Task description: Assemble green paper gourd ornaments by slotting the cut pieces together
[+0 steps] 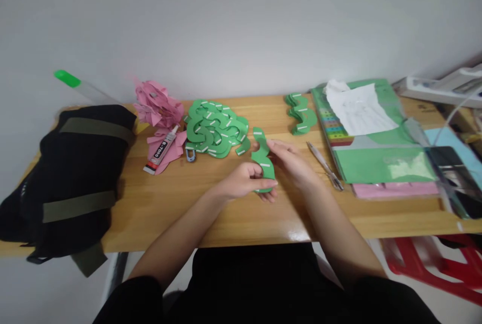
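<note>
Between my hands, above the wooden table, is a wavy green paper strip [262, 156] with short white marks on it. My left hand [248, 181] grips its lower end, thumb on top and fingers beneath. At the strip's upper right edge, the fingers of my right hand [289, 159] are closed on it, partly hidden behind the paper. Just left of the strip lies a heap of similar curved green pieces [216, 130] with white marks. A smaller stack of wavy green strips [301, 113] rests toward the back right.
On the left are a black bag [90, 163], crumpled pink paper [158, 103], a B-7000 glue tube [161, 150] and a small blue-grey clip [191, 154]. To the right lie a pen [324, 166], a green folder [380, 163] with white paper [365, 110], and a phone [455, 178].
</note>
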The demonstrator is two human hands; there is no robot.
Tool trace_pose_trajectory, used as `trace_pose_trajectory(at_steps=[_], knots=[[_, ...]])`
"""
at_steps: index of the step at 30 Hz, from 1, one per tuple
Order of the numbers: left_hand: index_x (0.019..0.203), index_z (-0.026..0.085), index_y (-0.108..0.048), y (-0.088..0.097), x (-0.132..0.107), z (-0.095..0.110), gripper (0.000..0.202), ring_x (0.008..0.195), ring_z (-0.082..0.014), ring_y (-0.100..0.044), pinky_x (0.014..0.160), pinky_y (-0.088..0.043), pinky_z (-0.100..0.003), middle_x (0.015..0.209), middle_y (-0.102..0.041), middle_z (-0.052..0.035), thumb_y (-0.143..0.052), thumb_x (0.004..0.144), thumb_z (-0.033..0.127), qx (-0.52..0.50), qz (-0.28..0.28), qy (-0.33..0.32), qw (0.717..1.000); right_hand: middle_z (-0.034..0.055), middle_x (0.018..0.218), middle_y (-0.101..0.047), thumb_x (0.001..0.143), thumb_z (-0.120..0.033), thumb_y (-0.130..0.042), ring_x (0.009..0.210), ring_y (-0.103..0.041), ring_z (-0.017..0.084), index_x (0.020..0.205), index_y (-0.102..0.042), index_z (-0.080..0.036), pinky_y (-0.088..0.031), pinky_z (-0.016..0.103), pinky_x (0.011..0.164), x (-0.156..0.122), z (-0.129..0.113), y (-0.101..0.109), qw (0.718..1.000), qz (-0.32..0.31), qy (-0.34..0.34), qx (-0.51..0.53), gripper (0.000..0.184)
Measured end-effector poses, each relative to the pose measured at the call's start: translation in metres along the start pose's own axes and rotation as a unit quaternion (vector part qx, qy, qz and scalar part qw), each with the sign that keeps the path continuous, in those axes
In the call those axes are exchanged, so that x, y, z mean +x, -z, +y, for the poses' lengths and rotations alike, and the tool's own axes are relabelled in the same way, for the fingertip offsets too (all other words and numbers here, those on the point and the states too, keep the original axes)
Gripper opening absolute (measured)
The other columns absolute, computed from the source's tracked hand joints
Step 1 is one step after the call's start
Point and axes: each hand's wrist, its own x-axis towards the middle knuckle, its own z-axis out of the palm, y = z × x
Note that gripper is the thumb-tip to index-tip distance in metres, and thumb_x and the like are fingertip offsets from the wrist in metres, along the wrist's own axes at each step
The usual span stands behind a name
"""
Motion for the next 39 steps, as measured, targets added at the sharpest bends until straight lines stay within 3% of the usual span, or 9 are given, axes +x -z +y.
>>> trace_pose_trajectory(at_steps=[3, 5, 8, 11, 20, 27, 33, 39], knots=[[0.073, 0.01, -0.064, 0.003, -0.005, 0.006, 0.058, 0.057, -0.0168, -0.066, 0.057, -0.053, -0.029, 0.069, -0.07, -0.0078, -0.08, 0.055, 0.064, 0.007, -0.018, -0.018, 1.0, 0.0036, 0.075, -0.07, 0.067, -0.067, -0.069, 0.07, -0.064, 0.016, 0.08, -0.073, -0.021, -0.052, 0.029, 0.065, -0.004, -0.004, 0.0, 0.997, -0.069, 0.007, 0.016, 0.047], [0.075, 0.01, -0.064, 0.007, -0.006, 0.008, 0.06, 0.062, -0.0168, -0.066, 0.059, -0.052, -0.029, 0.071, -0.068, -0.0069, -0.079, 0.055, 0.065, 0.019, 0.003, -0.043, 0.999, 0.0029, 0.074, -0.07, 0.067, -0.064, -0.071, 0.066, -0.062, 0.015, 0.08, -0.074, -0.022, -0.052, 0.029, 0.063, -0.005, -0.005, 0.0, 0.998, -0.066, 0.024, 0.006, 0.045], [0.085, 0.013, -0.062, 0.012, -0.005, 0.007, 0.049, 0.072, -0.0126, -0.061, 0.067, -0.048, -0.024, 0.078, -0.064, -0.002, -0.083, 0.06, 0.05, 0.037, 0.088, -0.099, 0.991, 0.0015, 0.069, -0.068, 0.061, -0.061, -0.076, 0.063, -0.06, 0.014, 0.073, -0.073, -0.02, -0.05, 0.028, 0.061, -0.003, -0.004, 0.0, 0.998, -0.023, 0.053, -0.023, 0.042], [0.101, 0.016, -0.058, 0.014, -0.002, 0.005, 0.055, 0.074, -0.0108, -0.059, 0.067, -0.046, -0.023, 0.088, -0.062, -0.0003, -0.086, 0.058, 0.035, 0.036, 0.141, -0.123, 0.982, 0.0022, 0.074, -0.068, 0.054, -0.053, -0.083, 0.069, -0.06, 0.015, 0.067, -0.071, -0.02, -0.05, 0.029, 0.066, 0.0, -0.001, 0.0, 0.996, 0.02, 0.077, -0.05, 0.038], [0.105, 0.015, -0.06, 0.015, 0.001, 0.006, 0.063, 0.073, -0.0121, -0.063, 0.069, -0.049, -0.024, 0.077, -0.066, 0.0006, -0.089, 0.051, 0.026, -0.01, 0.131, -0.119, 0.984, -0.002, 0.057, -0.058, 0.056, -0.055, -0.081, 0.057, -0.053, 0.014, 0.06, -0.064, -0.021, -0.045, 0.028, 0.055, -0.001, -0.003, 0.001, 0.994, 0.038, 0.087, -0.058, 0.038], [0.109, 0.014, -0.06, 0.019, -0.001, 0.008, 0.06, 0.066, -0.0122, -0.066, 0.066, -0.05, -0.024, 0.075, -0.068, 0.0001, -0.086, 0.059, 0.035, -0.041, 0.151, -0.128, 0.979, 0.0032, 0.073, -0.07, 0.062, -0.058, -0.076, 0.076, -0.062, 0.018, 0.067, -0.072, -0.022, -0.048, 0.032, 0.073, 0.0, -0.009, 0.007, 0.992, 0.054, 0.093, -0.066, 0.036], [0.107, 0.016, -0.06, 0.011, 0.002, 0.004, 0.062, 0.072, -0.0119, -0.065, 0.072, -0.05, -0.026, 0.074, -0.068, 0.002, -0.089, 0.052, 0.02, -0.047, 0.17, -0.13, 0.976, 0.0022, 0.069, -0.067, 0.062, -0.055, -0.078, 0.071, -0.06, 0.018, 0.066, -0.07, -0.022, -0.047, 0.031, 0.068, 0.002, -0.003, 0.004, 0.991, 0.077, 0.084, -0.071, 0.034], [0.1, 0.015, -0.06, 0.008, 0.006, 0.002, 0.055, 0.064, -0.0105, -0.061, 0.065, -0.049, -0.025, 0.069, -0.065, 0.004, -0.086, 0.052, 0.019, -0.039, 0.219, -0.148, 0.964, 0.0017, 0.076, -0.068, 0.061, -0.059, -0.077, 0.071, -0.06, 0.015, 0.081, -0.07, -0.021, -0.047, 0.029, 0.065, 0.004, 0.002, 0.002, 0.995, 0.066, 0.057, -0.051, 0.044]])
